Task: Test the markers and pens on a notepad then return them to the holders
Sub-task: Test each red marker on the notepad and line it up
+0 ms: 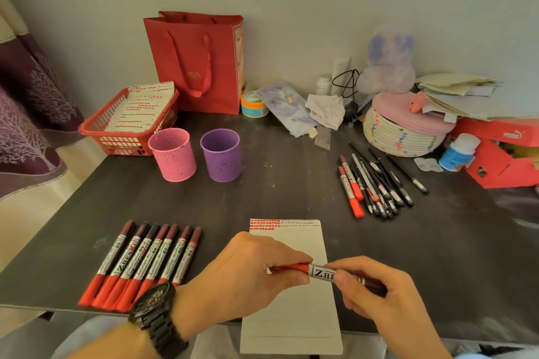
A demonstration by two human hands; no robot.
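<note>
Red marker gripped by left hand and right hand over notepad (pink holder beyond).

A red paper gift bag stands upright, a red plastic lattice basket just beside it. A lidded round woven basket sits near a red cardboard shoebox.

both hands meet above the notepad, which lies on the table and overhangs its near edge. the left hand and the right hand each hold one end of a marker lying crosswise over the page. just left of the left hand a row of markers lies side by side. well beyond that hand stand the left holder and the right holder, with a basket behind them to the left and a bag behind. beyond the right hand, to its right, lies a pile of pens.
</note>
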